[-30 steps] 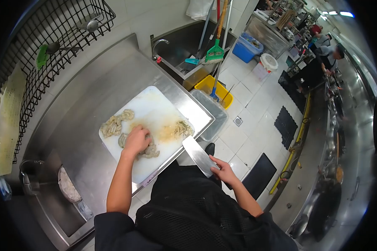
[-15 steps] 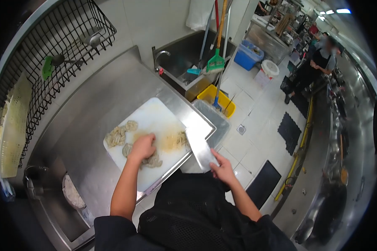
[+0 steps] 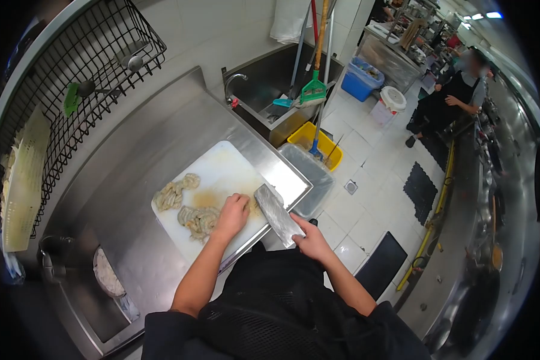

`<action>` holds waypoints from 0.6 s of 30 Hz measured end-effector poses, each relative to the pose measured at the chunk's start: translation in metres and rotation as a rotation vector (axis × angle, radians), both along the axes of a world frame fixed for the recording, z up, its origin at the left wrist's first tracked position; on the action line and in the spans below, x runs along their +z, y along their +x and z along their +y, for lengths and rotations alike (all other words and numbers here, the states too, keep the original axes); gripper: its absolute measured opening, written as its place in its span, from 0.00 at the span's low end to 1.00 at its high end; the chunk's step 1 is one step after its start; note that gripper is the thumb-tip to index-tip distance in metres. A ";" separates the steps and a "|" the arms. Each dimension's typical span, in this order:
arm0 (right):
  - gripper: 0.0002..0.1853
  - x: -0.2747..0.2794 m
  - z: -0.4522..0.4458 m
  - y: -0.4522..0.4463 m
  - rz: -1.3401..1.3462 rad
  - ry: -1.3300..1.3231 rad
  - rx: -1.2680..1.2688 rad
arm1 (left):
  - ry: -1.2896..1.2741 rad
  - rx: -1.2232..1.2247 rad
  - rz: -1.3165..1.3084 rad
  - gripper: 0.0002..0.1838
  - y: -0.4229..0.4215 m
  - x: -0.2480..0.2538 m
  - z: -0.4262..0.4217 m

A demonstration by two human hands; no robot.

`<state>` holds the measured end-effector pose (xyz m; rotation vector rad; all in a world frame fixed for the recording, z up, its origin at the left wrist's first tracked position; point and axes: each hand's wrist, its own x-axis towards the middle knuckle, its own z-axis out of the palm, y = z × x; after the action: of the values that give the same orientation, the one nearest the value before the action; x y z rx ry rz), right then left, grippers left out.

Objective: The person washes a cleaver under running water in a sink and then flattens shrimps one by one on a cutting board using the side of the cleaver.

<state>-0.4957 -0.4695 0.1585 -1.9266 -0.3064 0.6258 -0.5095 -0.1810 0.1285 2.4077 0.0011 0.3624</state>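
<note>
My right hand (image 3: 312, 241) grips a cleaver (image 3: 277, 211) by its handle, the wide blade lying over the right edge of a white cutting board (image 3: 225, 161). Close to the blade, my left hand (image 3: 234, 215) is on the board with its fingers curled together. Whatever is under those fingers is hidden. Left of that hand lies a heap of peeled shrimp (image 3: 197, 221). A second group of shrimp (image 3: 174, 193) rests near the board's left edge, and a brownish wet stain marks the middle.
The board sits on a steel counter (image 3: 135, 156). Beyond it are a sink (image 3: 258, 90), a green broom (image 3: 313, 90) and a yellow bucket (image 3: 311, 141). A wire rack (image 3: 96, 66) hangs at upper left. A co-worker (image 3: 456, 96) stands in the aisle.
My left hand has moved right, from the shrimp heap toward the cleaver, leaving the heap uncovered. The cleaver has shifted slightly left and its blade has tilted.
</note>
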 end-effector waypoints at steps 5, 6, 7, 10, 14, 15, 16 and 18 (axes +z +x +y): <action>0.36 -0.003 0.006 -0.001 -0.072 -0.008 0.017 | -0.123 0.166 0.005 0.09 0.004 -0.020 0.009; 0.36 -0.001 0.008 0.000 -0.087 -0.009 0.033 | -0.096 0.138 0.033 0.07 0.006 -0.018 0.012; 0.35 0.000 0.010 0.001 -0.104 -0.010 0.049 | -0.094 0.136 0.035 0.07 0.007 -0.016 0.012; 0.35 0.001 0.015 0.003 -0.073 -0.040 0.053 | -0.107 0.140 0.089 0.05 0.012 -0.012 0.010; 0.36 -0.001 0.018 0.006 -0.013 -0.055 0.058 | -0.123 0.158 0.087 0.05 0.013 -0.018 0.012; 0.36 -0.007 0.018 0.007 -0.035 -0.021 0.065 | -0.137 0.164 0.093 0.05 0.013 -0.019 0.013; 0.36 -0.015 0.018 0.009 -0.059 0.012 0.073 | -0.136 0.167 0.090 0.05 0.014 -0.018 0.014; 0.37 -0.037 0.022 0.010 -0.107 0.032 0.078 | -0.108 0.157 0.119 0.07 0.014 -0.016 0.014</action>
<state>-0.4853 -0.4471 0.1212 -1.9285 -0.4581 0.5665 -0.4959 -0.1670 0.1125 2.3241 0.2587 0.2821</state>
